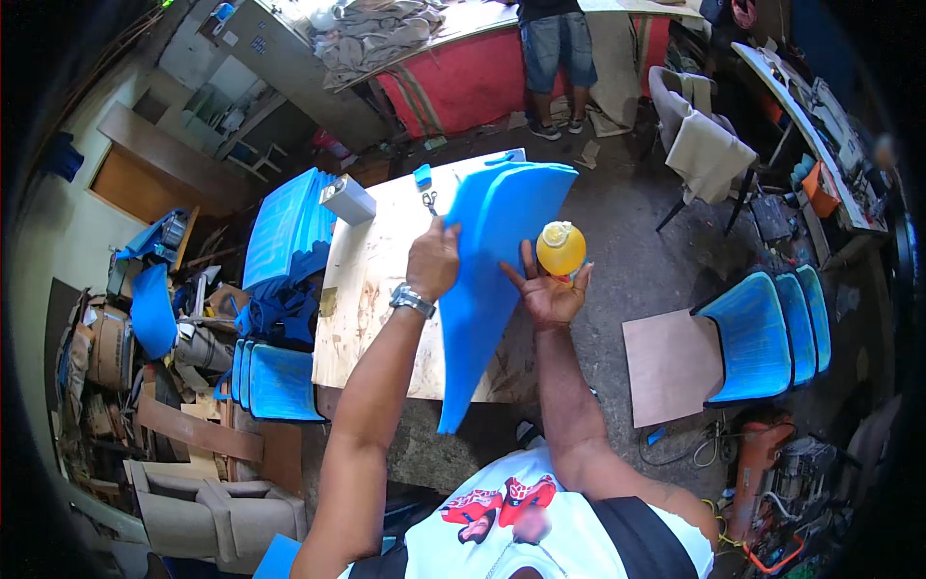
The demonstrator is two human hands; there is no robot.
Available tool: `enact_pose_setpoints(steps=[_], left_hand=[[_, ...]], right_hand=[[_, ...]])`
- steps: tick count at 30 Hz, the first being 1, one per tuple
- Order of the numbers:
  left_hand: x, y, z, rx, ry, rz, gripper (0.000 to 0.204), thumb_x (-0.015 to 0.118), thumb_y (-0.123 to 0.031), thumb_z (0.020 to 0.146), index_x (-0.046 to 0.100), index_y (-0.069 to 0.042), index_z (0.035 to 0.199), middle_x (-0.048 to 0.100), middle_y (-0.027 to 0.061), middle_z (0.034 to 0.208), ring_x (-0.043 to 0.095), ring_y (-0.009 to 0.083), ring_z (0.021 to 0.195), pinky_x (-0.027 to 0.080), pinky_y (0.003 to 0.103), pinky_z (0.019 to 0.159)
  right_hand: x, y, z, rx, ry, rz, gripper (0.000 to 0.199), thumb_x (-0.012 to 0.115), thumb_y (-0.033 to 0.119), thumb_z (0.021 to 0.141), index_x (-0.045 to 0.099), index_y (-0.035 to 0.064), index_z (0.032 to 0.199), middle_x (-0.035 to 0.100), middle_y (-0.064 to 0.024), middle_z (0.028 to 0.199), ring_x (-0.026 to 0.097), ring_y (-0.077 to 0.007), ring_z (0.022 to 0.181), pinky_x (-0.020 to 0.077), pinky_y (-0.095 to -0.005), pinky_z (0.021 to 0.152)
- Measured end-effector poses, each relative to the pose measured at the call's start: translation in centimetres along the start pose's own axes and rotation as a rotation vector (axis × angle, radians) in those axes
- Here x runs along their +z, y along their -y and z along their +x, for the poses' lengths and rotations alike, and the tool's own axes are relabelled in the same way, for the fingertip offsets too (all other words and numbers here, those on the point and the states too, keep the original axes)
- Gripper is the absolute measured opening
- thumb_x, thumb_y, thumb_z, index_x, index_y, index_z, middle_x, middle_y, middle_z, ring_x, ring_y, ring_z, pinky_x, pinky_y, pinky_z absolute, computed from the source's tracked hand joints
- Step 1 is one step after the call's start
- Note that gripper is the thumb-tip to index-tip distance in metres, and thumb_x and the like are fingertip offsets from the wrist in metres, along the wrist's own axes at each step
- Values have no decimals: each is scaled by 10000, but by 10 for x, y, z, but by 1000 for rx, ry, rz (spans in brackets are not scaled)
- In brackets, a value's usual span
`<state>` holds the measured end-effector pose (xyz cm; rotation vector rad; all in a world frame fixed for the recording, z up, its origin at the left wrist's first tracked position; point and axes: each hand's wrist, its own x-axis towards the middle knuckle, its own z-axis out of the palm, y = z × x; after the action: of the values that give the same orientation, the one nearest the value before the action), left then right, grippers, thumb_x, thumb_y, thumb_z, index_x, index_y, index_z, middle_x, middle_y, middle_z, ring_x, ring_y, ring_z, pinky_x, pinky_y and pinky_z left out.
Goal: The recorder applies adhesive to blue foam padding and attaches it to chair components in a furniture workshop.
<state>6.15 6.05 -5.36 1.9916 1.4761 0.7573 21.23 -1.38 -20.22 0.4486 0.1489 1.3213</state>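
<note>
A blue foam sheet [497, 256], long and tapering toward me, lies across the pale wooden table [378, 280] and hangs over its near edge. At its left edge is my left hand [432, 261], with a watch on the wrist and fingers closed on the foam. To the right of the sheet, my right hand [552, 294] is turned palm up, some fingers spread, supporting a rounded yellow bottle [561, 253] with a whitish, crusted top. The bottle hides part of its grip. Dark-handled scissors [429, 203] lie near the table's far edge.
Stacked blue foam pieces [282, 232] and a metal can [349, 201] stand left of the table. Blue curved panels [752, 338] and a brown board [672, 367] are on the right. A cloth-draped chair [709, 154] stands far right; another person [559, 58] stands behind.
</note>
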Motion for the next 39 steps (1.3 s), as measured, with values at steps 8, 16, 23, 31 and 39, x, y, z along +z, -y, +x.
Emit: enact_pose_setpoints(steps=[8, 16, 23, 31, 39], left_hand=[[34, 67, 4, -227, 168, -393, 290, 601, -243, 974, 606, -15, 1152, 710, 144, 977, 703, 221, 824, 567, 329, 720], [54, 26, -4, -387, 440, -689, 322, 697, -189, 903, 622, -26, 1171, 688, 52, 1004, 676, 138, 845, 571, 286, 745], [61, 63, 5, -366, 151, -693, 265, 734, -89, 834, 655, 6, 1069, 694, 69, 909, 663, 147, 787, 562, 292, 728], [74, 19, 24, -466, 447, -1186, 389, 787, -248, 830, 634, -15, 1101, 696, 79, 925, 677, 175, 848, 579, 324, 761], [105, 2, 41, -227, 505, -598, 375, 717, -232, 876, 616, 1, 1151, 686, 80, 967, 660, 141, 847, 554, 302, 740]], right_hand=[[-14, -7, 7, -38, -2, -2, 852, 502, 678, 902, 259, 140, 1516, 364, -175, 1524, 419, -490, 1338, 212, -824, 1018], [-26, 12, 16, -10, -103, -44, 819, 450, 693, 920, 307, 135, 1502, 357, -162, 1537, 376, -369, 1405, 256, -646, 1134], [-20, 20, 6, 56, -166, -128, 803, 548, 709, 859, 397, 182, 1445, 454, -109, 1451, 448, -338, 1319, 382, -616, 1039], [7, 38, -8, 65, -268, -391, 809, 573, 750, 802, 472, 204, 1391, 489, -98, 1396, 436, -336, 1289, 361, -608, 1021], [-15, 67, -16, -54, -201, -268, 814, 571, 785, 775, 541, 173, 1312, 557, -115, 1350, 497, -366, 1266, 408, -640, 983]])
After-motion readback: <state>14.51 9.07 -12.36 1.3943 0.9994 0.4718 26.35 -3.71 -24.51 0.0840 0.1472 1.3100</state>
